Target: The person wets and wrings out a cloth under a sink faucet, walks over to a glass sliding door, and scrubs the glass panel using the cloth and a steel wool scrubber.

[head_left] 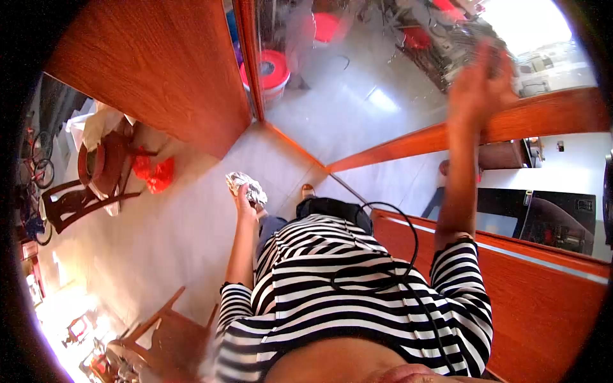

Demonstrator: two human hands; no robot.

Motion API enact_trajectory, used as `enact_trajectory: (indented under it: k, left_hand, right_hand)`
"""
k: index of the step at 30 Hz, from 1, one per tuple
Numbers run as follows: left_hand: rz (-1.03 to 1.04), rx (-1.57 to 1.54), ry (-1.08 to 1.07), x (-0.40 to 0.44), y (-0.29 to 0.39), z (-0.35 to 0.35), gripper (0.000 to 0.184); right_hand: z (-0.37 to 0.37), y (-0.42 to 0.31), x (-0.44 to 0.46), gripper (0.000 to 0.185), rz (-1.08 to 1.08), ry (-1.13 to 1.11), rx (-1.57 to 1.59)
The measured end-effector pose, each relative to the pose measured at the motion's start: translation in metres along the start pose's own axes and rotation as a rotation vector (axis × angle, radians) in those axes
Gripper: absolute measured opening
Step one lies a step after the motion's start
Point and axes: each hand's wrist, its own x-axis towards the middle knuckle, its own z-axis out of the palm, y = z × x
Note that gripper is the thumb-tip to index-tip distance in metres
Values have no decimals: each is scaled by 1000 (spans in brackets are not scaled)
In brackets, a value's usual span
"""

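Low on the left, my left hand (242, 199) is closed around a crumpled whitish wad (248, 186) that looks like paper. My right hand (480, 92) is raised to a wood-framed glass panel (364, 96), over its lower right part near the frame. Its fingers are stretched out and somewhat blurred, and no object shows in them. Whether the palm touches the glass cannot be made out. Whitish streaks and reflections cover the glass.
A wooden door panel (166, 70) stands at upper left. Behind the glass is a bucket with a red lid (271, 73). Wooden chairs (96, 172), a red plastic bag (156, 173) and bicycles (39, 163) are on the left. A black cable (415, 236) hangs across my striped shirt.
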Motion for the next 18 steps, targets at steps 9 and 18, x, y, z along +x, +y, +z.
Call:
enact_trajectory:
  k: [9,18]
  left_hand:
    - [-108,-56,-3,1,19,-81,33]
    - [126,-32,332,-23,20,-234,37]
  right_hand:
    - [124,-9,-101,44,-600,-302,-51]
    - [-128,40,287,30,-40,589,-579]
